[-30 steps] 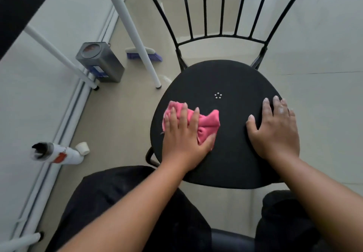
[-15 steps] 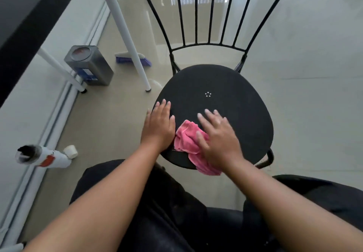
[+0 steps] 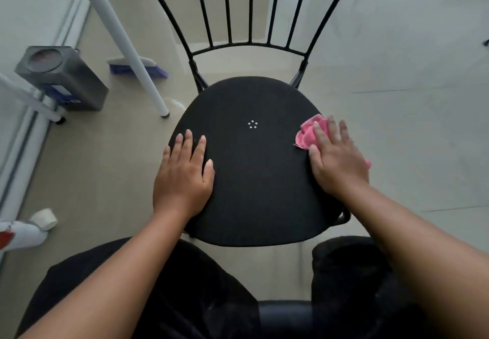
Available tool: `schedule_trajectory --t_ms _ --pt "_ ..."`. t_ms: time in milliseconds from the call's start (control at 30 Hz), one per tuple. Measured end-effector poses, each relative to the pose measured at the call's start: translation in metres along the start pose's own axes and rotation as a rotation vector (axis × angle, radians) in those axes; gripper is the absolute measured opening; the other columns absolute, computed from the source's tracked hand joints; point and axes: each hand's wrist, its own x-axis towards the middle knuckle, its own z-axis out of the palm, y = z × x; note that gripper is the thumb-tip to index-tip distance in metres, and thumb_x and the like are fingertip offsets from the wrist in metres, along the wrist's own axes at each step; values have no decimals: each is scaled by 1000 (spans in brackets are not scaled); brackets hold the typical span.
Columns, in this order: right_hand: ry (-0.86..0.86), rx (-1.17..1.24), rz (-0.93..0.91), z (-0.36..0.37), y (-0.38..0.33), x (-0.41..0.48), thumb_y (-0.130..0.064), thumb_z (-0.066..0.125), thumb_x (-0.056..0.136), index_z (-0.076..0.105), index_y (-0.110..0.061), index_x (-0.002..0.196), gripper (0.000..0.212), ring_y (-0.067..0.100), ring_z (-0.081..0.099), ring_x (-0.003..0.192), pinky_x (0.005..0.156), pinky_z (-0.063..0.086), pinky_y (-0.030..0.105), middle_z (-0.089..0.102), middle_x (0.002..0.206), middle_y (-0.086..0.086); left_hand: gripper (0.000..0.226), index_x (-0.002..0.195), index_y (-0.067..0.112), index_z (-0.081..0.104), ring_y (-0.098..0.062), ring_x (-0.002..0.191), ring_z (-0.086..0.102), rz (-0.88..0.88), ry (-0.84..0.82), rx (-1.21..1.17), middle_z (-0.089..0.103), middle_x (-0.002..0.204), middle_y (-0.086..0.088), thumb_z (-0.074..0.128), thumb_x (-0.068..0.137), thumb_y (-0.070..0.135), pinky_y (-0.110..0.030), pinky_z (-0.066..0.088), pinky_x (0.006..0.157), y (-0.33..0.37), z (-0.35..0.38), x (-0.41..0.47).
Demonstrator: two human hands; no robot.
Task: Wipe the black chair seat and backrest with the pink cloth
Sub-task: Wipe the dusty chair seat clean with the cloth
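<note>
- Right grip [image 3: 336, 161], fingers flat, is pressing pink cloth [image 3: 307, 136] at right edge of seat [image 3: 254, 180], centre-right.
- Left grip [image 3: 182, 177] is lying open-palmed on seat's left edge.
- Black fabric is stretching free between them; white leg [image 3: 119, 37] is standing upper left on floor [image 3: 397, 140].

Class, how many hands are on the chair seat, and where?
2. The left hand lies flat on the left of the seat; the right hand presses the pink cloth at its right edge.
</note>
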Motion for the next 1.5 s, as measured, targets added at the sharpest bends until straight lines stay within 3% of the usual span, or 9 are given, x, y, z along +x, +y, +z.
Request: schedule_trajectory --t_ms 267,400,533,700,833,1100,1300,1400,1500 --pt "-116 -90 -695 19 -45 -98 -45 26 100 18 -35 152 53 21 7 149 119 12 44 11 161 -3 61 154 24 22 -19 150 7 -8 -14 -21 12 162 -4 21 97 44 -38 4 121 -2 -2 -1" --pt "-39 -152 -385 6 5 -47 -47 21 97 22 -33 151 56 25 17 147 113 28 50 16 160 -1 56 154 24 23 -18 150 5 -8 -7 -40 11 163 -3 31 101 40 -37 2 121 -2 -1 0" --pt "-8 -59 -29 0 -40 46 -46 14 99 6 -35 153 56 22 -6 149 119 6 51 -6 162 -4 60 153 24 25 -18 150 7 -8 5 -46 14 162 -3 23 96 45 -38 5 121 -3 -2 0" --pt "-52 -48 -361 16 -130 44 -48 17 100 7 -39 152 54 22 -6 149 116 5 59 -3 162 -7 61 152 25 28 -16 149 8 -12 0 -51 16 162 -2 20 94 45 -37 6 121 -4 -2 2" --pt "-77 -89 -580 14 -77 -25 -51 21 99 17 -43 150 52 20 5 149 118 10 50 8 161 -8 63 152 23 28 -18 149 10 -11 5 -49 17 161 -4 19 94 45 -38 6 121 -3 -1 1" --pt "15 -27 -13 -3 -64 114 -46 15 99 7 -33 153 56 22 -7 149 120 7 46 -3 163 -3 60 152 24 28 -17 149 8 -6 20 -51 16 162 -2 20 96 44 -38 6 122 -3 0 0" --pt "-32 -45 -473 12 -171 121 -49 14 101 9 -39 152 52 18 -5 148 120 2 45 4 162 -8 60 152 25 26 -13 149 6 -23 3 -62 15 162 1 18 96 44 -35 3 121 -3 -2 2" --pt "-86 -94 -756 12 -139 73 -53 13 101 11 -44 150 51 14 -5 148 120 2 39 4 160 -14 62 153 23 24 -15 149 7 -19 0 -49 15 162 -1 16 95 44 -36 4 121 -2 -3 0" --pt "-55 -97 -638 3 -64 60 -54 11 99 9 -45 150 52 11 -5 148 121 6 40 2 160 -15 60 153 23 23 -14 149 6 -19 -2 -59 13 162 0 18 96 43 -35 2 121 -2 0 0"
